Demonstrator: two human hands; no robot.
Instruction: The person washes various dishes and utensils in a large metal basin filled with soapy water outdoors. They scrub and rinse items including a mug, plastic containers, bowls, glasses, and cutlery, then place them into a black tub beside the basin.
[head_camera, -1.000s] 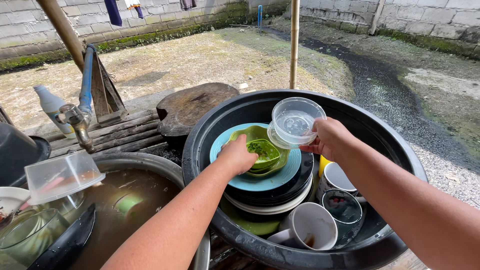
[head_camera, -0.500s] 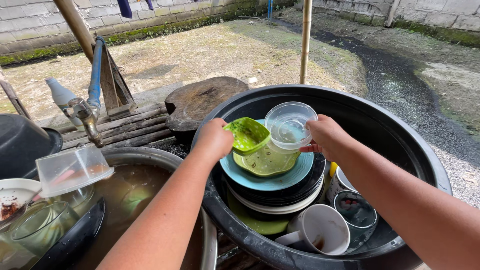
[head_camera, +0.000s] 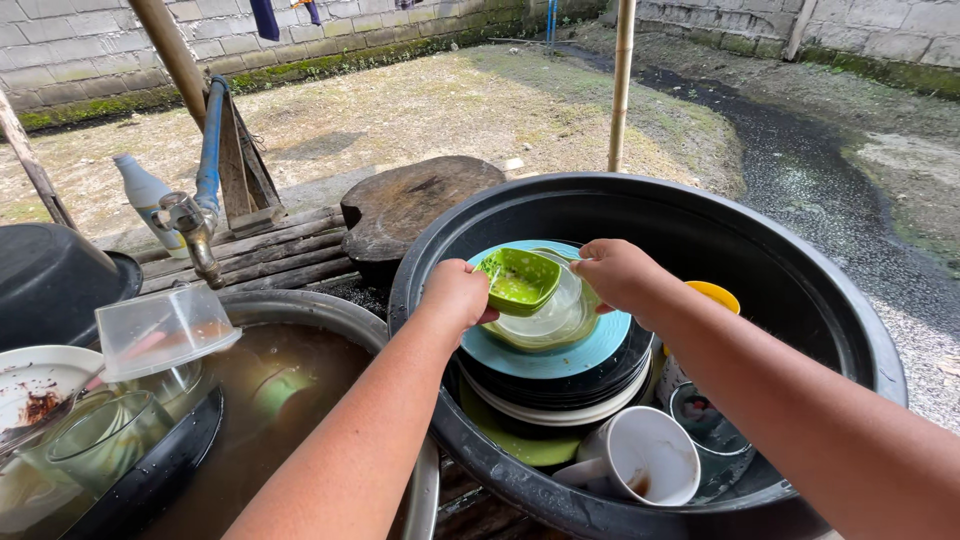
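My left hand (head_camera: 457, 293) grips a small square green bowl (head_camera: 518, 281) by its near edge, held tilted over a stack of plates. My right hand (head_camera: 615, 274) rests on the rim of a clear plastic bowl (head_camera: 556, 318) that sits on a light blue plate (head_camera: 590, 350) at the top of the stack. The stack stands inside a big black tub (head_camera: 800, 290). Below the blue plate lie dark, white and green plates.
A white mug (head_camera: 645, 457), a glass cup (head_camera: 700, 412) and a yellow item (head_camera: 714, 294) lie in the tub. To the left a basin of murky water (head_camera: 270, 370) holds glasses and a clear container (head_camera: 160, 328). A tap (head_camera: 195, 232) and a wooden block (head_camera: 415, 200) stand behind.
The green bowl has been lifted off the stack by my left hand. My right hand lowered the clear bowl onto the blue plate where the green bowl sat.
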